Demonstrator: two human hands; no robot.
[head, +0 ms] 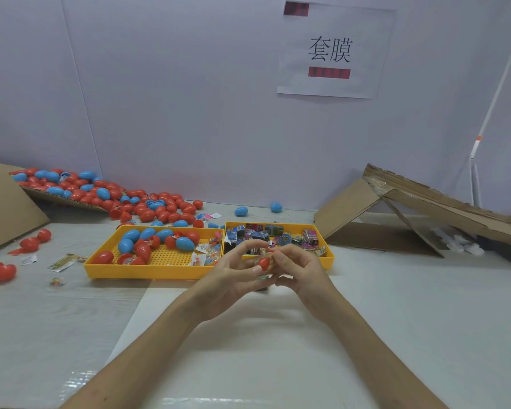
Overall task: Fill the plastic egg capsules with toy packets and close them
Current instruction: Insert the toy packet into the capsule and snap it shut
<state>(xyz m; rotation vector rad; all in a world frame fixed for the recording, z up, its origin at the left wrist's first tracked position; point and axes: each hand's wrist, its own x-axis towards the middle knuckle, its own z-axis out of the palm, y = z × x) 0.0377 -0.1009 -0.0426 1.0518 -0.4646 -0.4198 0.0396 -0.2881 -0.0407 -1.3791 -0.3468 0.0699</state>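
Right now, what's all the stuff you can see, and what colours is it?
Left tray: one, yellow, middle, holding red and blue eggs and small clear packets.
Right tray: one, yellow, beside it, holding colourful toy packets.
Egg pile: many, red and blue, far left.
Stray eggs: several, red, near left.
Loose eggs: two, blue, by the wall.
Folded cardboard: one, brown, far right.
Sign: one, white, on the wall.
Held capsule: one, red, between both hands, with a crinkly packet.
Left hand and right hand: two, pinching the held capsule.
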